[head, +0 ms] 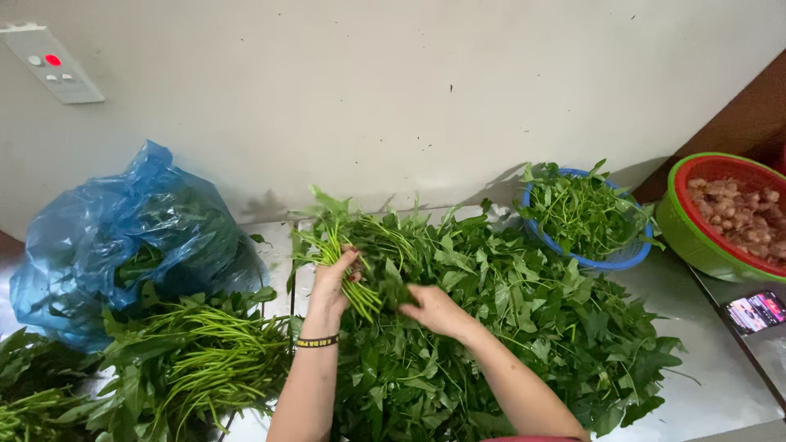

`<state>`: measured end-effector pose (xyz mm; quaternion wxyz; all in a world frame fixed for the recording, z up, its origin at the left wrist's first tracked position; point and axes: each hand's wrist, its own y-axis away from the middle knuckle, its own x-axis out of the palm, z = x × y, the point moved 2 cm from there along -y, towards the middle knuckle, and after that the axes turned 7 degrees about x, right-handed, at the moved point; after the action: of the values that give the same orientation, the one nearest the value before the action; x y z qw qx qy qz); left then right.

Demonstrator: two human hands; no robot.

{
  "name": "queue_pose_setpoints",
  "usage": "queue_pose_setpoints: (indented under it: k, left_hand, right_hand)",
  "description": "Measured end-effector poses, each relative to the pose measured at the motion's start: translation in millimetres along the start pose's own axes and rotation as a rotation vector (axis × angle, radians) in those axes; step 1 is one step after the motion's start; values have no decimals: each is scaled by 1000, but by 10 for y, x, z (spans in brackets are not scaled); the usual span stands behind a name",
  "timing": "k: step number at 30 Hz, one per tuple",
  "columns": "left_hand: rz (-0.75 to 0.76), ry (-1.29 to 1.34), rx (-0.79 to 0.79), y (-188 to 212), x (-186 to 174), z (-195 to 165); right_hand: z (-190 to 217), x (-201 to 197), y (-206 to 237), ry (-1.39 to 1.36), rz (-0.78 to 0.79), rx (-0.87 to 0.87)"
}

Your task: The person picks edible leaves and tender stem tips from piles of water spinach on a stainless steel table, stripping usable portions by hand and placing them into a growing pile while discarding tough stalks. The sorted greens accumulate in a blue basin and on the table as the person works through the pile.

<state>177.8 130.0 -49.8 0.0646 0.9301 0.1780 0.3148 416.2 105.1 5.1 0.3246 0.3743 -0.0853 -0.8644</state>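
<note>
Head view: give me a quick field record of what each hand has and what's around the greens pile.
left hand: grips a bunch of green stems, lifted over the pile
right hand: closed on leaves from the same bunch
leafy pile: loose greens spread on the metal counter
left side: bundled stems beside a blue plastic bag of greens
blue basket: holds picked greens
green and red basket: holds pale brownish pieces, kind unclear
phone: screen lit

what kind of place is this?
Likely a kitchen prep area, home or small eatery. Both hands, left hand and right hand, sort a pile of leafy greens on a metal counter, with a blue basket of picked leaves beside it.
</note>
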Motion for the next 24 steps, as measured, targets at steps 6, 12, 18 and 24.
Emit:
queue_pose_setpoints:
  k: [6, 12, 18, 24]
  left_hand:
    - [114, 68, -26, 44, -18, -160]
    - [197, -106, -12, 258, 106, -292]
    - [274, -225, 57, 338, 263, -169]
    - [287, -294, 75, 491, 371, -99]
  right_hand:
    - [-318, -132, -6, 339, 155, 102]
    - [-219, -504, 55, 285, -55, 24]
    - [258, -481, 184, 122, -496, -206]
    - [127, -266, 148, -252, -368, -90]
